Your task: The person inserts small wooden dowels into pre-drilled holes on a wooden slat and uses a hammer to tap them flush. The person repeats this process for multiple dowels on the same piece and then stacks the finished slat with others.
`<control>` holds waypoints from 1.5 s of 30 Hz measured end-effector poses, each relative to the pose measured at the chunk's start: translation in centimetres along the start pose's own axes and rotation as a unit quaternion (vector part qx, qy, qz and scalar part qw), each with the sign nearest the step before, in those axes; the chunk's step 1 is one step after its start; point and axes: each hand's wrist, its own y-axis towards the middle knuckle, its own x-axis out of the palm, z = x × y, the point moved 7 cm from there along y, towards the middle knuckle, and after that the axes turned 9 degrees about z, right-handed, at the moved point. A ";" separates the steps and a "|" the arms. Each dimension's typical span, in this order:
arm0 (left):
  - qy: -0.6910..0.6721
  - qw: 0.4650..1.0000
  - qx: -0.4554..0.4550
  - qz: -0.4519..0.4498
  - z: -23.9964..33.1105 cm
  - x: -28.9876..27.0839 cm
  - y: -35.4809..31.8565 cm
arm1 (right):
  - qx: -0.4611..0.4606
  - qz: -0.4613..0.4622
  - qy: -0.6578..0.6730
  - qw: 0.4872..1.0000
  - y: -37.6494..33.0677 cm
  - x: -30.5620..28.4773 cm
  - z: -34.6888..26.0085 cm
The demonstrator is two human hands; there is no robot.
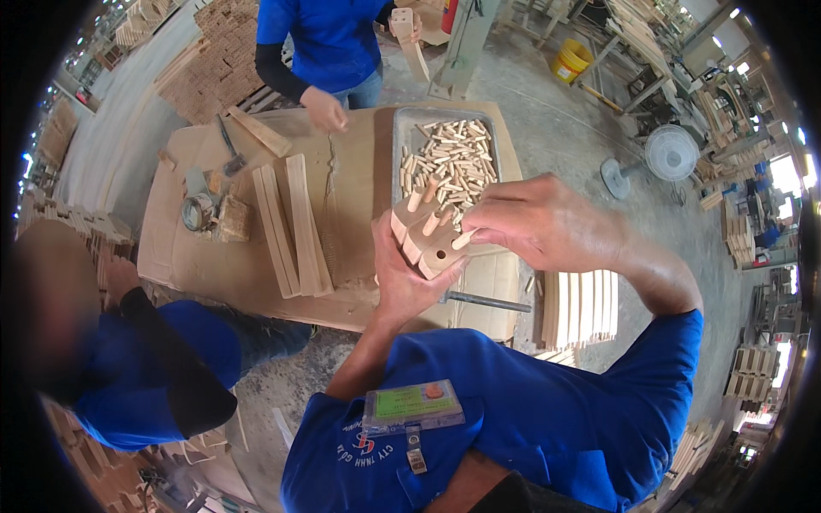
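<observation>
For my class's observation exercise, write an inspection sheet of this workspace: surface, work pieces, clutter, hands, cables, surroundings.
Surface: cardboard-covered table.
Work pieces: drilled wooden pieces, some holes with dowels standing in them, one hole open; loose dowels heaped in a grey tray.
Clutter: hammer, long wooden strips.
Hands: left hand grips the drilled pieces; right hand pinches a single dowel at one piece's end.
Cables: nothing seen on the table.
Surroundings: white fan, yellow bucket, co-worker across the table, another at the left.
</observation>
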 end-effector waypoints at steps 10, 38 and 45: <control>0.086 0.996 0.023 0.017 -0.3 -0.7 -0.9 | -0.039 -0.084 -0.120 0.988 1.4 1.4 -1.1; 0.052 0.996 -0.068 0.034 -2.9 -1.8 -1.7 | 0.322 0.191 0.149 0.915 -3.7 6.3 16.2; 0.051 0.995 -0.048 0.070 -2.4 -2.8 -1.4 | 0.428 0.007 -0.162 0.889 -15.5 22.7 28.4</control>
